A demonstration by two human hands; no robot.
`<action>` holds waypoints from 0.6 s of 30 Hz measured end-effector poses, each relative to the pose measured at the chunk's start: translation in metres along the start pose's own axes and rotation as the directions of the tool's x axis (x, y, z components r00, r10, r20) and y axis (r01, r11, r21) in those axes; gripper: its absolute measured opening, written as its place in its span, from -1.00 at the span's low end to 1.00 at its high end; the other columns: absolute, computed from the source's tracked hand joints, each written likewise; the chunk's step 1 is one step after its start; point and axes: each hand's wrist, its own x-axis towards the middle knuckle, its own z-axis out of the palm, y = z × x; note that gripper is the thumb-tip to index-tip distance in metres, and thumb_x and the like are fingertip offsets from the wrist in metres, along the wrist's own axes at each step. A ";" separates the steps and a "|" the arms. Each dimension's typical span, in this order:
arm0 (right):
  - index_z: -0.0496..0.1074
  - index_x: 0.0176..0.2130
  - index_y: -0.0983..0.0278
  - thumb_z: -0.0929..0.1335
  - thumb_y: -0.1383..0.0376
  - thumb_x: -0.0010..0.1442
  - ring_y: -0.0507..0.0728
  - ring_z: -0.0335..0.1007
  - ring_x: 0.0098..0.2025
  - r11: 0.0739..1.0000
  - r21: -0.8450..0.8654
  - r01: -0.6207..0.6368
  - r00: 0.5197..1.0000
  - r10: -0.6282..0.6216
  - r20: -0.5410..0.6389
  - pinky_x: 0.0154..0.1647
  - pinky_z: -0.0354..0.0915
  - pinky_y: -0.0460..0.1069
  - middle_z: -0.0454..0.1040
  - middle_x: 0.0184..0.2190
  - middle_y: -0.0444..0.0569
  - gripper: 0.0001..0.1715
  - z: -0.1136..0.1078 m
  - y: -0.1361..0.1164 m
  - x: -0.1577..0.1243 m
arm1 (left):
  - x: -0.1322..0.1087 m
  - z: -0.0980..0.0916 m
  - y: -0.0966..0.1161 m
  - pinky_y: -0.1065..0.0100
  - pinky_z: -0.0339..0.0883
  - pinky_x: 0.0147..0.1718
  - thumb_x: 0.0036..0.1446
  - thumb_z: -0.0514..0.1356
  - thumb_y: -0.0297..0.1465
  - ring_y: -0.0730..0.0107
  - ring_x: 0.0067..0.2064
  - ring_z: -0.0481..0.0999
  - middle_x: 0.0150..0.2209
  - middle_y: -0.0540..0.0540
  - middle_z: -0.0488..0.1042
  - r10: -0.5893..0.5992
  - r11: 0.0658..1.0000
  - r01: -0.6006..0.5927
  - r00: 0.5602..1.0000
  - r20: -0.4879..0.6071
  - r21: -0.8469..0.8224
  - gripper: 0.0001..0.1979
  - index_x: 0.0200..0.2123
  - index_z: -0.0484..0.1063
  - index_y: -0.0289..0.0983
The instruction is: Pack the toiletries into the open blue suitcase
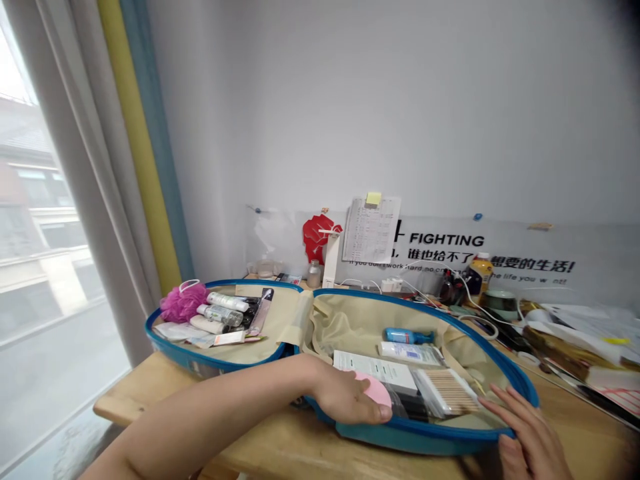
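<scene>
On the light wooden desk point(270, 448) before you, from the head view, lies an opened blue oval zip case with beige lining point(425, 439). Your left hand point(345, 400) reaches into its right half, fingers curled round a pink round soft pad point(376, 391), which rests against a flat white carton point(375, 367). Just beside that sits a clear pack of cotton swabs point(449, 391). Your right hand point(525, 427) lies flat on the case's near rim, fingers spread, holding nothing. A magenta mesh bath puff point(183, 301) sits in the left half.

Curtain point(90, 167), wall banner point(525, 247) (text partly hidden)
</scene>
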 end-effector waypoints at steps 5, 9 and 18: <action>0.38 -0.06 0.26 0.16 0.25 0.29 0.33 0.28 0.15 1.000 0.003 0.020 1.000 -0.020 0.001 0.13 0.16 0.23 0.43 -0.01 0.15 -0.67 -0.001 0.003 -0.001 | -0.020 0.001 -0.002 -0.02 -0.29 0.32 0.33 -0.35 -0.03 0.07 0.40 -0.31 0.41 -0.15 -0.18 0.003 0.998 -0.014 0.984 -0.180 -0.061 -0.34 0.37 -0.05 -0.20; 0.38 -0.07 0.26 0.15 0.24 0.29 0.33 0.28 0.15 1.000 0.003 0.024 1.000 -0.024 -0.003 0.12 0.17 0.23 0.43 -0.01 0.15 -0.67 0.000 0.003 -0.002 | -0.057 -0.003 -0.047 0.15 -0.17 0.33 0.36 -0.33 -0.13 0.25 0.40 -0.11 0.39 -0.05 -0.03 0.027 0.995 -0.075 0.815 -0.579 -0.059 -0.41 0.33 0.09 -0.17; 0.39 -0.07 0.27 0.16 0.26 0.29 0.34 0.26 0.16 1.000 0.018 0.003 1.000 -0.003 -0.025 0.15 0.15 0.24 0.43 -0.01 0.16 -0.67 0.001 -0.002 0.001 | -0.142 0.006 -0.218 -0.02 0.08 0.18 0.10 0.04 -0.56 0.02 0.20 0.33 0.17 -0.27 0.38 -0.583 0.656 0.749 0.418 -0.697 -0.099 -0.51 0.10 0.40 -0.21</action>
